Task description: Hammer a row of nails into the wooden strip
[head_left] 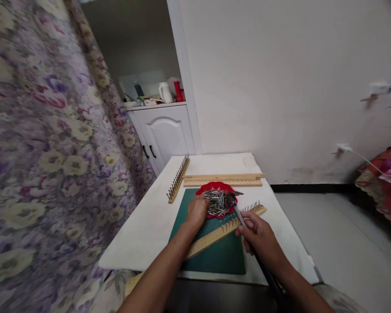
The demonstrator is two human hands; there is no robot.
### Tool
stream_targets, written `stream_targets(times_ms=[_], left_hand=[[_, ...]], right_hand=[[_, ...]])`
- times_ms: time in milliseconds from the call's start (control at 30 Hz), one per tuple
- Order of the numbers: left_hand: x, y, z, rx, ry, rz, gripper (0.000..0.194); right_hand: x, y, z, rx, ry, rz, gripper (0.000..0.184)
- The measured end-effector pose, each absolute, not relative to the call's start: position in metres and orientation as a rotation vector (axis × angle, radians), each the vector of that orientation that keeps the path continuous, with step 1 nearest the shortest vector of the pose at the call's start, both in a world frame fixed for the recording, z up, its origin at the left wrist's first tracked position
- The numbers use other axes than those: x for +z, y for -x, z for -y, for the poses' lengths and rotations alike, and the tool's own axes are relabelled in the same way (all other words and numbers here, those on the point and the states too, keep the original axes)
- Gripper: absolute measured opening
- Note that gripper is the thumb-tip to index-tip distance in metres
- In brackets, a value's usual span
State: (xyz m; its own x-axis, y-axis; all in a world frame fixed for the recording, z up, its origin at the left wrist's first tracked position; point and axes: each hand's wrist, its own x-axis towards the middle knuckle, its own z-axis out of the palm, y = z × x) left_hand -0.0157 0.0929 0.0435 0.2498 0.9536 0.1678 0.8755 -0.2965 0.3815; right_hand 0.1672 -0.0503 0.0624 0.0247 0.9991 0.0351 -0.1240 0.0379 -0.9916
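My left hand [197,211] reaches to the left side of a red scalloped bowl [211,185] filled with loose metal nails [219,201]. Its fingers are drawn together at the nails, and what they pinch is hidden. A claw hammer [238,213] is gripped in my right hand [257,232] by its shaft, its head over the bowl's right edge. Beneath my hands a wooden strip [211,238] lies slanted across a green mat [220,261]. Rows of nails stand upright in its right part, while its left part shows bare holes.
Another nail-studded strip [172,199] lies at the table's left. Wooden strips [223,183] are stacked behind the bowl on the white tabletop [143,237]. One more strip's end [132,283] shows below my left forearm. A floral curtain [61,130] hangs left; a wall [263,87] stands behind.
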Motion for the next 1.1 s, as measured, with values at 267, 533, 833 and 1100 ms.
stream_targets(times_ms=[267, 533, 833, 1100], left_hand=[[0.050, 0.026, -0.069, 0.610, -2.503, -1.616, 0.019], [0.054, 0.015, -0.014, 1.025, -1.954, -1.165, 0.016], [0.051, 0.005, 0.035, 0.953, -1.943, -1.171, 0.016], [0.064, 0.015, 0.040, 1.003, -1.901, -1.176, 0.015]], right_hand=[[0.061, -0.159, 0.043, 1.195, 1.097, 1.099, 0.029], [0.059, -0.150, 0.037, 1.084, 1.106, 1.040, 0.040], [0.049, -0.140, 0.043, 1.094, 1.130, 1.116, 0.041], [0.050, -0.134, 0.049, 1.192, 0.994, 1.097, 0.040]])
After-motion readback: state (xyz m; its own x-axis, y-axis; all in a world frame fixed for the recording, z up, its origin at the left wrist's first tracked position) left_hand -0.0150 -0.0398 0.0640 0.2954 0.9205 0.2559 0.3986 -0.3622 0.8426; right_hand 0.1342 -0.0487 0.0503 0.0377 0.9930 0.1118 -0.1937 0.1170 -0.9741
